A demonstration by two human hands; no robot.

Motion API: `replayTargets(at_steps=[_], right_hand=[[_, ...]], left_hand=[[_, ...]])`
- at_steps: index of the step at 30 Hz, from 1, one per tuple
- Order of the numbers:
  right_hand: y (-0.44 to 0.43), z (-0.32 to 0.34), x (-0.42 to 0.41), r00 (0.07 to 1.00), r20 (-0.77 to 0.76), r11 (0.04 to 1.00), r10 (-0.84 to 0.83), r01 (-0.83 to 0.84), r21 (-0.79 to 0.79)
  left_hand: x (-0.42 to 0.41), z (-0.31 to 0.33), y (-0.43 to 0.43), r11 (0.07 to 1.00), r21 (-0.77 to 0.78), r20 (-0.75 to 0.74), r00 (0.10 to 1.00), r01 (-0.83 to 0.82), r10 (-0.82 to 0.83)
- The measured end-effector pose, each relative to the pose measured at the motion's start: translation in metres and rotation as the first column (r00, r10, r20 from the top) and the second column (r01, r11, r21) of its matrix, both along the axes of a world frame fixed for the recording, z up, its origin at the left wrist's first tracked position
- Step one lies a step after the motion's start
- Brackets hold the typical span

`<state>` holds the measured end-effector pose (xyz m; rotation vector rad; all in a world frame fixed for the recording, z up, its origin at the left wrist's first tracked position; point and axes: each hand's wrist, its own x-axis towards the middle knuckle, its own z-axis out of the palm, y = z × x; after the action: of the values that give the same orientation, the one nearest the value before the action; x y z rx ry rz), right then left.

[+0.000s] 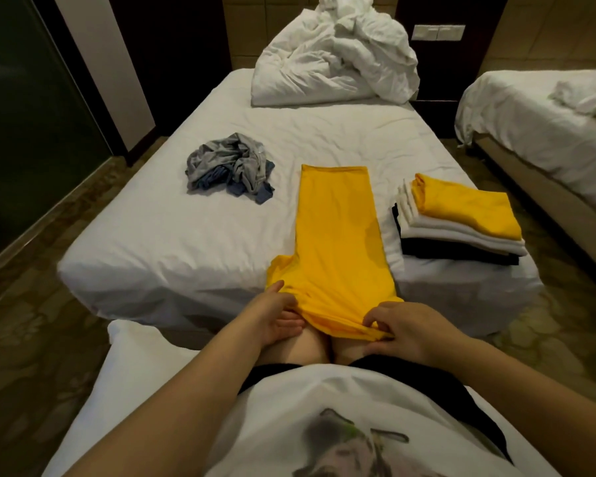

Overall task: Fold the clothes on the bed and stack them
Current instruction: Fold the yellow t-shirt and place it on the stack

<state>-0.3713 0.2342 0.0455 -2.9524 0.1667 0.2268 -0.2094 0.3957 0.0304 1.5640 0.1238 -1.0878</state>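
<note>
The left hand (pixel 276 321) and right hand (pixel 403 330) are pinching the near end of the long-folded yellow fabric shirt (pixel 338 228) lying on the white-sheeted bed (pixel 152 242); uneven lifting would be risking the side folds (loosely laid) springing open.

Matt smooth yellow cloth shirt (pixel 338 235), creased white cotton-like bed sheet (pixel 172 242), crumpled grey fabric heap (pixel 227 163)
</note>
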Motion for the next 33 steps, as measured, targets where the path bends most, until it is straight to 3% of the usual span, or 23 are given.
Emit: replayTargets(at_steps=[4,8,11,15,19,27,29,30,31,33], right_hand=[[0.007,0.001,0.001,0.996,0.09,0.996,0.023,-0.015,-0.092],[0.006,0.0,-0.004,0.947,0.31,0.996,-0.088,0.075,0.052],[0.003,0.0,-0.007,0.899,0.416,0.988,-0.138,0.095,0.123],[0.006,-0.002,-0.009,0.907,0.396,0.986,-0.142,0.095,0.136],[0.01,-0.006,-0.01,0.927,0.343,0.984,-0.15,0.106,0.142],[0.011,-0.012,-0.008,0.965,0.232,0.985,-0.119,0.085,0.152],[0.012,-0.013,-0.009,0.968,0.223,0.985,-0.118,0.086,0.148],[0.012,-0.013,-0.009,0.969,0.218,0.985,-0.12,0.088,0.15],[0.012,-0.013,-0.009,0.97,0.213,0.985,-0.117,0.087,0.146],[0.014,-0.012,-0.009,0.975,0.2,0.991,-0.096,0.073,0.116]], left_hand=[[-0.007,-0.003,-0.001,0.987,-0.149,-0.094,0.994,-0.064,0.05],[-0.019,-0.01,-0.014,0.924,-0.319,-0.177,0.971,-0.211,0.16],[-0.026,-0.015,-0.021,0.88,-0.365,-0.148,0.952,-0.303,0.267],[-0.01,-0.04,-0.027,0.9,-0.296,0.071,0.932,-0.32,0.355],[-0.009,-0.049,-0.032,0.987,-0.021,0.464,0.873,-0.161,0.152],[0.008,-0.043,-0.027,0.981,0.082,0.682,0.728,-0.173,0.071],[0.004,-0.038,-0.025,0.978,0.192,0.796,0.596,-0.079,-0.108],[0.003,-0.037,-0.022,0.953,0.303,0.855,0.434,0.024,-0.283],[0.002,-0.037,-0.02,0.89,0.431,0.868,0.201,0.148,-0.454],[0.005,-0.04,-0.017,0.675,0.689,0.724,-0.267,0.264,-0.636]])
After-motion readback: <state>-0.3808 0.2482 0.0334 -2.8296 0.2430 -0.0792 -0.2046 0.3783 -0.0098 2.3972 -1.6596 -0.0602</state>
